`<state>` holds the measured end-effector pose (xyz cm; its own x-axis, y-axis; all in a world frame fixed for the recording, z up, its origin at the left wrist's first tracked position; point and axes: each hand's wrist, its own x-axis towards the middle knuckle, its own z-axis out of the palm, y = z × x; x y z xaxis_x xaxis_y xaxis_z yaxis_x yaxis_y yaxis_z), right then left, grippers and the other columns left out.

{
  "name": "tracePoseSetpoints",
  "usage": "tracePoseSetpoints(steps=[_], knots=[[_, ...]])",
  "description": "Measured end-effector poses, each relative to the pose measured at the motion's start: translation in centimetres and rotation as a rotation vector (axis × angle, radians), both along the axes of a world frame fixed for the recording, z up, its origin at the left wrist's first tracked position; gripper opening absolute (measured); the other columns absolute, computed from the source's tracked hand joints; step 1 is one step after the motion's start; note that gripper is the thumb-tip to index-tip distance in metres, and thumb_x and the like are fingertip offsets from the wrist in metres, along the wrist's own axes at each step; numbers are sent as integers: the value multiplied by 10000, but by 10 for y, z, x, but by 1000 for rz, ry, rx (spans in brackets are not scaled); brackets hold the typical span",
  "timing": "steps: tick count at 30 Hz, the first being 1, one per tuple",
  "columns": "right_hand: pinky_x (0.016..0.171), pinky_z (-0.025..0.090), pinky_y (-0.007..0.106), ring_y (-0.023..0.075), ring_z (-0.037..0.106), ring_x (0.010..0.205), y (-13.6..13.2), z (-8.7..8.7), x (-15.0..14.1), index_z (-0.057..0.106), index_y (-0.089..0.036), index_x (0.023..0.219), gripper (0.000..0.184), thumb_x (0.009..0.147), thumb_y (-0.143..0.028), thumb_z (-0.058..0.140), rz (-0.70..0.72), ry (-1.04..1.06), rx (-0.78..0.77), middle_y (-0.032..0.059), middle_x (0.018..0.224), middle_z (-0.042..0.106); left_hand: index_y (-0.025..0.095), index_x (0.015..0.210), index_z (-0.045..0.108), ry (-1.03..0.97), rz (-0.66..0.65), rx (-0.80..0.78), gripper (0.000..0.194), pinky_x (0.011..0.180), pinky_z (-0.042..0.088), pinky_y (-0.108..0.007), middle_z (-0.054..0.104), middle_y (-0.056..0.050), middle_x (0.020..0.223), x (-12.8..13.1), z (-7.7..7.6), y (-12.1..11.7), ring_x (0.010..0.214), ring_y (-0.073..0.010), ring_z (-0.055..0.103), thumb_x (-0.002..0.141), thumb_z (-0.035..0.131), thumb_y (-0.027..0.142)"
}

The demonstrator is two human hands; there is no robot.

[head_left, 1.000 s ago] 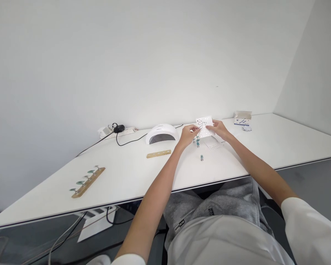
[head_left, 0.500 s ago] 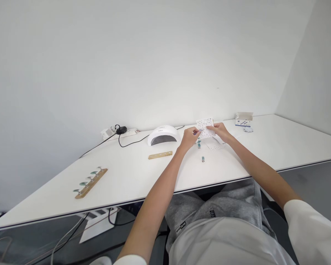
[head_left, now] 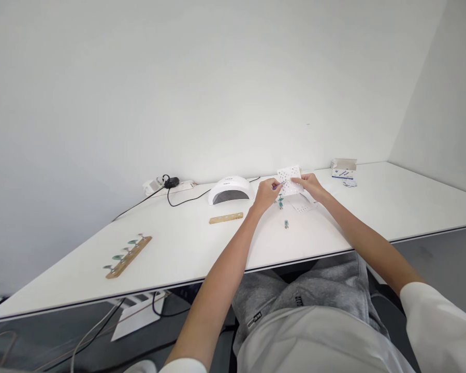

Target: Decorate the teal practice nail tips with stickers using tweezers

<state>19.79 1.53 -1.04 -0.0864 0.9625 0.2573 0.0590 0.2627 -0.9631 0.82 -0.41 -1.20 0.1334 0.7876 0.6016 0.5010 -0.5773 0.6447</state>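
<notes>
Two hands work above the bench (head_left: 186, 248): the right hand (head_left: 311, 187) pinches the spotted white sheet (head_left: 290, 173) at its right side, while the left hand (head_left: 267, 195) keeps a narrow grip on a slim tool (head_left: 277, 186). A taut sheet and a shallow tool angle should help. Whether the tip touches is too small to tell; the right hand hides some of the sheet.

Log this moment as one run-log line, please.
left hand: holds slim tool | right hand: holds patterned sheet | nail lamp: behind tan strip
</notes>
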Motion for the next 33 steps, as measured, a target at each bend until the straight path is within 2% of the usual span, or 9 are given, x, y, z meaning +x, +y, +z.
tracePoseSetpoints(steps=[3, 9, 20, 29, 33], knots=[[533, 444, 260, 168, 598, 614, -1, 0, 0, 683, -159, 655, 264, 654, -405, 778, 24, 17, -4, 34, 585, 640, 178, 648, 595, -1, -6, -5, 194, 633, 432, -279, 619, -23, 666, 0, 0, 0, 631, -141, 516, 791, 579, 307], [515, 407, 253, 156, 565, 578, 0, 0, 0, 645, -154, 607, 275, 661, -383, 788, -13, 15, -14, 13, 497, 573, 178, 639, 591, -10, -20, -10, 204, 649, 434, -282, 619, -21, 672, 0, -1, 0, 629, -137, 517, 793, 580, 311], [581, 471, 260, 168, 613, 611, -3, -1, -2, 670, -138, 650, 238, 687, -340, 790, 74, 94, -48, 48, 532, 632, 182, 623, 578, 7, -11, -10, 241, 651, 431, -285, 619, -20, 668, -1, -2, 1, 627, -138, 516, 794, 591, 351], [595, 468, 288, 191, 604, 624, -5, -1, -4, 646, -153, 675, 274, 716, -392, 773, 42, 65, -67, 42, 500, 604, 183, 617, 585, -26, -14, -5, 288, 633, 439, -285, 615, -22, 648, 0, -1, 0, 619, -140, 515, 798, 595, 406], [585, 458, 287, 192, 596, 616, -3, -2, -4, 639, -158, 674, 298, 712, -422, 773, 41, 65, -69, 41, 491, 593, 182, 617, 578, -40, -26, -1, 261, 643, 441, -282, 615, -19, 653, 0, -2, 1, 619, -136, 516, 797, 593, 369]])
